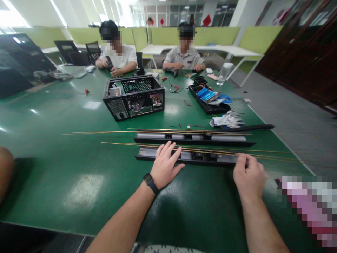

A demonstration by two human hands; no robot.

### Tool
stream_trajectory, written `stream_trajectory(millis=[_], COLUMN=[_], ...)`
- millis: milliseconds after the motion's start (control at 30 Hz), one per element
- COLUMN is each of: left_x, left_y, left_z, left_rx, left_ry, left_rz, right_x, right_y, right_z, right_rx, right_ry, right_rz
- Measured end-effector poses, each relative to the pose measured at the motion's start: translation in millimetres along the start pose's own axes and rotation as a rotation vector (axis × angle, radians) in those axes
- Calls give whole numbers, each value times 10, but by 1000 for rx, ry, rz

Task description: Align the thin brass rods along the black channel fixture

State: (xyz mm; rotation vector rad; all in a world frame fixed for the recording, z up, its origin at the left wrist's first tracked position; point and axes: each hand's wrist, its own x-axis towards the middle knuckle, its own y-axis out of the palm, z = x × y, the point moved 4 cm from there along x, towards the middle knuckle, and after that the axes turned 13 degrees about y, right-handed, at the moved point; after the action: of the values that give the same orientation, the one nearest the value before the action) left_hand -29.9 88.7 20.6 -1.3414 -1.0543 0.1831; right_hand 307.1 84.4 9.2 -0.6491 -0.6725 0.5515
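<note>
Two long black channel pieces with pale inner strips and small dark blocks lie parallel on the table, one behind the other. Over the nearer channel, my left hand rests palm down with its fingers spread, touching or just above several thin brass-coloured rods. At that channel's right end, my right hand is closed, thumb and finger pinched on the rods; the exact grip is partly hidden. More brass-coloured rods lie along the farther channel and stick out to the left.
An open black computer case stands beyond the channels. To its right are a black tray with blue parts and a pair of white gloves. Two people sit across the green table. A pixelated pink object lies at right.
</note>
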Motion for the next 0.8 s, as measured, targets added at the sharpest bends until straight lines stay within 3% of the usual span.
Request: stream_trajectory(millis=[300,567,800], left_x=[-4,-11,-12], left_y=[22,20,28], left_z=[8,13,16], left_rx=[3,-6,2], left_ry=[-1,2,3], left_rz=[0,-15,-27], right_x=[-246,-67,-202], right_y=[25,8,35], right_z=[305,97,239], right_rx=[59,6,64], right_ry=[-262,-68,-152], right_rz=[67,28,79])
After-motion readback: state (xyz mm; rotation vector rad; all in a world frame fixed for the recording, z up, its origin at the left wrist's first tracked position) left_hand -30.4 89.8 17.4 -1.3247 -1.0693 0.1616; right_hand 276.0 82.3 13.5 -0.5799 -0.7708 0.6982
